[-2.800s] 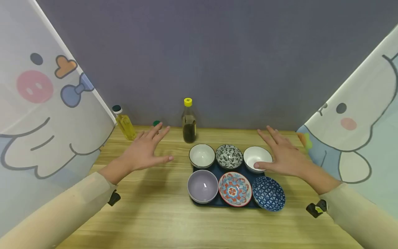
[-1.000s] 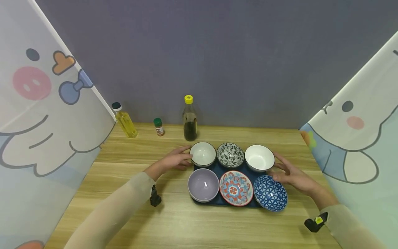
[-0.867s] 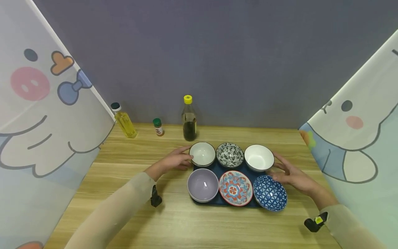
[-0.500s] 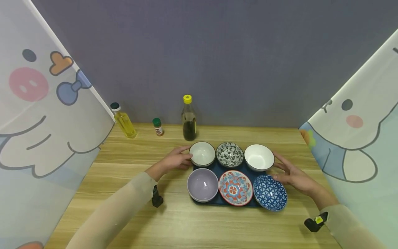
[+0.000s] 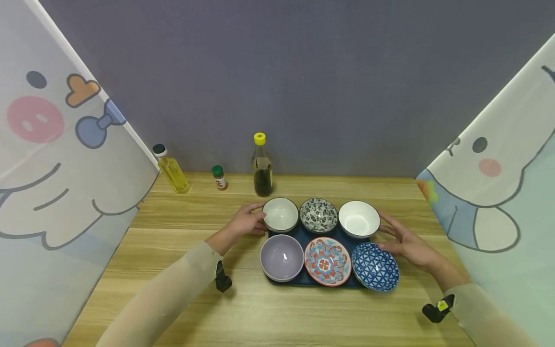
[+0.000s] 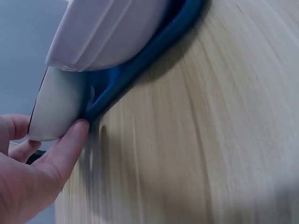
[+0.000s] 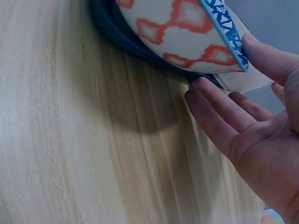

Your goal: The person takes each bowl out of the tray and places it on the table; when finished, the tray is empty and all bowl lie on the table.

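A dark blue tray (image 5: 303, 236) bears several bowls in two rows. At its left end, my left hand (image 5: 247, 221) holds the edge, one fingertip at the tray rim (image 6: 112, 95) and other fingers around the white bowl (image 5: 280, 215). My right hand (image 5: 407, 246) holds the right end: in the right wrist view its fingertips meet the tray's underside, its thumb on the rim of the blue-patterned bowl (image 5: 375, 267). Between stand a black-and-white floral bowl (image 5: 318, 215), another white bowl (image 5: 359, 219), a purple bowl (image 5: 282, 258) and a red-and-blue patterned bowl (image 5: 327, 261).
Along the back of the wooden table (image 5: 182, 289) stand a yellow oil bottle (image 5: 173, 174), a small green-capped jar (image 5: 219, 178) and a dark sauce bottle (image 5: 262, 176) with a yellow cap. A grey wall (image 5: 277, 86) rises behind. Printed panels flank both sides.
Both hands came down from above the table onto the two ends of the tray. Over the last second they have stayed there. Tray and bowls look unmoved; the view shifted slightly.
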A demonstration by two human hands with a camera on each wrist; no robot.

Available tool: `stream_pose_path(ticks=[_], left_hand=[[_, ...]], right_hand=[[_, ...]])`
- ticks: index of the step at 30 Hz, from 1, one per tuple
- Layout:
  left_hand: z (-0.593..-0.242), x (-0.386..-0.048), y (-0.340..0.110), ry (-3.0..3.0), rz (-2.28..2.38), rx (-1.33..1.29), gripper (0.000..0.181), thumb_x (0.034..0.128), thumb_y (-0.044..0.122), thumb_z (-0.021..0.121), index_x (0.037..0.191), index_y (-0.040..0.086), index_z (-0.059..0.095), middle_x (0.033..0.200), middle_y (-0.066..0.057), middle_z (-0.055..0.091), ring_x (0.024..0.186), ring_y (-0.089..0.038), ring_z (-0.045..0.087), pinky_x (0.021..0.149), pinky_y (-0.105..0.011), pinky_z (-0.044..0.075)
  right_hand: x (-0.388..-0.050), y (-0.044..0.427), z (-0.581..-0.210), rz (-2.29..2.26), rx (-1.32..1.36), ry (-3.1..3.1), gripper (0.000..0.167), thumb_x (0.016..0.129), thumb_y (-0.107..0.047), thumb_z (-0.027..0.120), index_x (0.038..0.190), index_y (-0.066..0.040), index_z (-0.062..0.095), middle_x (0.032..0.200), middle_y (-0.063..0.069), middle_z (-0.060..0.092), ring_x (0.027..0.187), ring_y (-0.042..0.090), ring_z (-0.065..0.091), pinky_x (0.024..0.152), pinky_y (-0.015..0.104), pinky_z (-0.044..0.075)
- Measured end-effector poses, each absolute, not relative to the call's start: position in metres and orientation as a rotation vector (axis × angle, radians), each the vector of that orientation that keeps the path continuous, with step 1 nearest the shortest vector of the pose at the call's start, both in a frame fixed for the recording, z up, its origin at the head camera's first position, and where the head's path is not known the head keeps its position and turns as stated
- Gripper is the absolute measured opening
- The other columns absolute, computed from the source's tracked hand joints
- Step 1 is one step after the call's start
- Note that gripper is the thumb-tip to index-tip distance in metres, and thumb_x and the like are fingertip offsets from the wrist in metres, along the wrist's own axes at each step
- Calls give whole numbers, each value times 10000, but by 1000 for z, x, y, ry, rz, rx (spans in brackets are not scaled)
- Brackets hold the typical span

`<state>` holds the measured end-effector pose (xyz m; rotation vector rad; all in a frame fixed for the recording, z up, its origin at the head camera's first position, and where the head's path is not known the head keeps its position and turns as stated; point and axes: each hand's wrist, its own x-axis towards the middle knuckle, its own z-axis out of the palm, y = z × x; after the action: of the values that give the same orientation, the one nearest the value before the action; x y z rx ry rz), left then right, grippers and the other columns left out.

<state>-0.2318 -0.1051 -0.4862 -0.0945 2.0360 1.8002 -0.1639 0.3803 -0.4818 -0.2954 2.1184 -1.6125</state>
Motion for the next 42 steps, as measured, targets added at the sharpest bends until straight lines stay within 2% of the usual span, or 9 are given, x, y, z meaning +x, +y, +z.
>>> stream_pose_path(ticks=[4,8,16,20,26,29,35,42], left_hand=[[-486,-233,-105,2045,1835,-138,532,1023,93,541,1548,89,457,891,-200,715,697,-222,718,762,-470,659],[-485,-232,-106,2049,1845,-144,523,1015,82,531,1535,75,472,898,-215,678,671,-228,706,758,-470,660],[-481,-231,-115,2019,1892,-171,544,989,83,531,1531,79,482,898,-193,655,661,-221,699,740,-450,663],[-479,-232,-126,2028,1897,-156,555,988,94,519,1538,48,458,926,-186,646,673,-216,696,716,-414,665],[-477,-228,-150,2023,1890,-166,554,1020,128,501,1557,34,401,1035,-228,620,733,-215,705,806,-456,655],[-476,-224,-162,2011,1895,-178,557,1031,133,491,1565,27,374,1087,-255,599,753,-214,709,824,-446,652],[-471,-214,-184,2003,1905,-192,550,1056,142,470,1578,20,346,1251,-337,529,766,-206,713,764,-353,660],[-472,-202,-198,2044,1897,-197,528,1067,150,482,1563,4,374,1306,-344,508,792,-209,722,784,-356,659]], right_hand=[[-165,377,-481,-1589,-291,2136,968,992,-61,653,1667,-217,-24,1619,419,31,1199,281,649,887,361,610],[-166,376,-481,-1566,-270,2128,977,990,-73,660,1665,-199,-36,1627,411,11,1265,450,578,914,441,606],[-169,374,-480,-1522,-248,2134,886,1043,-135,593,1659,-142,-44,1632,403,26,1323,568,488,980,611,558],[-171,372,-478,-1505,-212,2148,834,1066,-199,560,1654,-91,-23,1641,384,59,1349,562,475,1026,622,528],[-174,367,-475,-1473,-160,2182,812,1048,-226,592,1623,-23,55,1650,362,92,1327,504,530,1013,582,553],[-175,366,-475,-1469,-159,2180,802,1045,-227,597,1619,-26,75,1650,362,92,1322,506,533,1004,583,558],[-175,365,-475,-1462,-172,2189,781,1055,-228,581,1635,-55,88,1656,348,103,1318,517,533,994,597,557],[-174,366,-471,-1422,-215,2230,745,1062,-247,563,1639,-48,136,1637,344,189,1299,503,551,998,609,545]])
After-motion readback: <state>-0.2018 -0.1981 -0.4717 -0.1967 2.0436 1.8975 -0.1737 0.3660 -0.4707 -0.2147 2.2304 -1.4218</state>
